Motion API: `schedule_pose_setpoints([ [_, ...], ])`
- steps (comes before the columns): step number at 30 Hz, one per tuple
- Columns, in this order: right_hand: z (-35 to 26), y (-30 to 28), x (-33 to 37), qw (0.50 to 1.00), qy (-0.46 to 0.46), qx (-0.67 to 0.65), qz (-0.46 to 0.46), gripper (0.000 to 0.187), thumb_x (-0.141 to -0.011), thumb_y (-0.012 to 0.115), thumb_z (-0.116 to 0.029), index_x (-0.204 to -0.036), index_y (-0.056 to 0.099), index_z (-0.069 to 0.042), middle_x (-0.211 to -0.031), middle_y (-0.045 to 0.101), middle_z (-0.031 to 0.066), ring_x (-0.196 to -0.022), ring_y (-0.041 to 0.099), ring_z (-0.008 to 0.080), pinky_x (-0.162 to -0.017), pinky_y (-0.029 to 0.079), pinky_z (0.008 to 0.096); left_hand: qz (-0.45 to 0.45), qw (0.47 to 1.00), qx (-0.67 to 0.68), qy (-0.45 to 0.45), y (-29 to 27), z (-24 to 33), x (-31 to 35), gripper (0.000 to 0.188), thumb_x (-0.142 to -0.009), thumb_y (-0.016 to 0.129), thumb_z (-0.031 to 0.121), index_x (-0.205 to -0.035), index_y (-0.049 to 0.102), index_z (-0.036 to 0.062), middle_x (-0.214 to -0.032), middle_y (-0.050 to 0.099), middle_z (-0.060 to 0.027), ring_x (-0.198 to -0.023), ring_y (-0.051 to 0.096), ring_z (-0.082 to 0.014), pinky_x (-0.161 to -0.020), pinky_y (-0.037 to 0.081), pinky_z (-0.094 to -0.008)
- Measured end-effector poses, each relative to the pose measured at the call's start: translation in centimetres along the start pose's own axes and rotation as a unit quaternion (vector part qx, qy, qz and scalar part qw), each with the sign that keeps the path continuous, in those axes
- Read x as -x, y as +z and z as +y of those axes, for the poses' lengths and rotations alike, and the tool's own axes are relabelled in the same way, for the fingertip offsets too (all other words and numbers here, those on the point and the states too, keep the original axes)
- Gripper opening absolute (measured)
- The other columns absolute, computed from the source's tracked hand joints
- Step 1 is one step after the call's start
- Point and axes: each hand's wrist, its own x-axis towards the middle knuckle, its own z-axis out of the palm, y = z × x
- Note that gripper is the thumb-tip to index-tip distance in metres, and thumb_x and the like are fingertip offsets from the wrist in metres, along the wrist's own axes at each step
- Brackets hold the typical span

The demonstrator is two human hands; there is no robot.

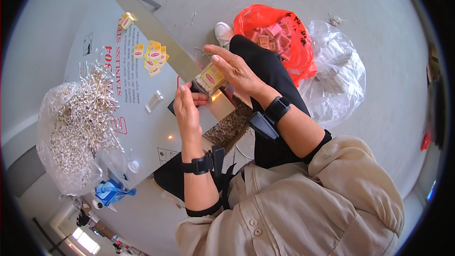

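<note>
A small pack of cotton swabs [210, 78] with a yellow card label lies between my two hands, at the table's edge. My left hand [188, 110] has its thumb and bent fingers at the pack's lower left end, where white swab tips show. On the other side, my right hand [238, 72] lies along the pack with thumb and fingers stretched out. A dark piece sits beside the left thumb, and a thin bent wire sticks up near the right fingertips. The hands partly hide what the pack rests on.
A plastic bag heaped with loose cotton swabs [85, 123] covers the table's left. Yellow cards [155, 58] and a few swabs [154, 101] lie nearer. Below the hands is a brown-filled box [231, 124]. A red bag [298, 54] with pink packs and a clear bag [339, 76] stand right.
</note>
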Motion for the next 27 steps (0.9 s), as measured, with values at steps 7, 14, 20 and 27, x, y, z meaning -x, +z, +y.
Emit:
schedule_pose_setpoints([
  [7, -0.3, 0.0, 0.1, 0.999, 0.039, -0.023, -0.028, 0.053, -0.104, 0.045, -0.04, -0.142, 0.046, -0.002, -0.14, 0.051, 0.0115, -0.131, 0.044, 0.0205, -0.109, 0.034, 0.033, -0.001, 0.996, -0.076, 0.049, 0.5, -0.4, -0.2, 0.066, -0.102, 0.036, 0.055, -0.133, 0.049, -0.0021, -0.079, 0.066, -0.0059, -0.069, 0.05, -0.0089, -0.06, 0.037, -0.0233],
  [14, 0.2, 0.4, 0.0, 1.0, -0.021, 0.009, -0.006, 0.05, -0.104, 0.045, -0.039, -0.138, 0.048, -0.002, -0.132, 0.057, 0.0174, -0.123, 0.054, 0.0268, -0.102, 0.043, 0.0351, -0.033, 0.992, 0.12, -0.003, 0.1, -0.4, -0.3, 0.061, -0.104, 0.037, 0.049, -0.131, 0.049, -0.0041, -0.08, 0.066, -0.0077, -0.07, 0.054, -0.0093, -0.061, 0.041, -0.0225],
  [20, 0.0, 0.1, 0.3, 0.999, 0.025, -0.013, -0.034, 0.053, -0.105, 0.043, -0.039, -0.143, 0.045, -0.002, -0.14, 0.051, 0.0119, -0.131, 0.044, 0.0198, -0.109, 0.034, 0.0323, -0.004, 0.999, 0.047, 0.011, -0.2, -0.5, -0.1, 0.063, -0.104, 0.039, 0.048, -0.136, 0.043, -0.0048, -0.09, 0.068, -0.0155, -0.072, 0.055, -0.0134, -0.062, 0.041, -0.0248],
  [27, -0.1, 0.1, 0.3, 0.999, 0.022, -0.021, -0.022, 0.052, -0.105, 0.042, -0.04, -0.141, 0.047, -0.003, -0.135, 0.054, 0.01, -0.126, 0.047, 0.0179, -0.107, 0.036, 0.0317, 0.018, 0.994, 0.101, 0.04, 0.8, -0.9, 0.0, 0.06, -0.104, 0.042, 0.045, -0.136, 0.043, -0.0044, -0.097, 0.067, -0.013, -0.08, 0.056, -0.0114, -0.068, 0.043, -0.0247],
])
